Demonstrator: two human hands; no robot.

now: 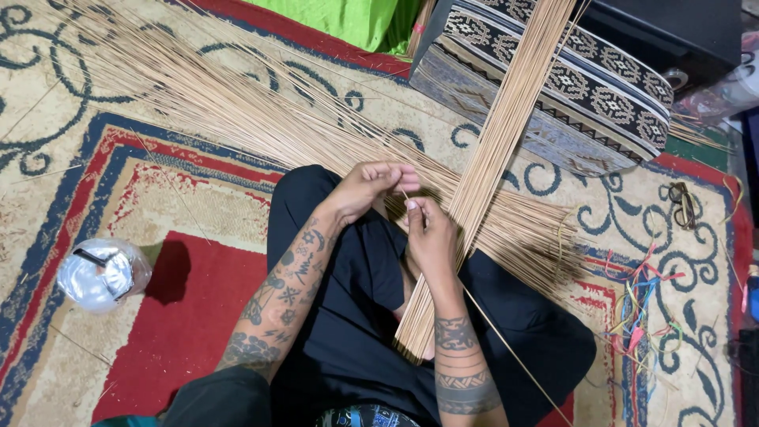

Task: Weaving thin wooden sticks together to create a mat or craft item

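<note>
thin stick (405, 195) pinched between left hand (370, 184) and right hand (429, 231), over stick bundle (482, 174)

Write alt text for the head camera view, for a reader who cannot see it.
Seen from above, a seated person's left hand and right hand pinch a single thin stick over a bundle of long tan sticks lying across the lap. More loose sticks fan over a patterned rug, with a clear plastic jar on the left and coloured strings on the right.

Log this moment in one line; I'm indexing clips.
left hand: pinching thin stick | right hand: same stick | stick bundle: across lap | carpet: loose sticks
</note>
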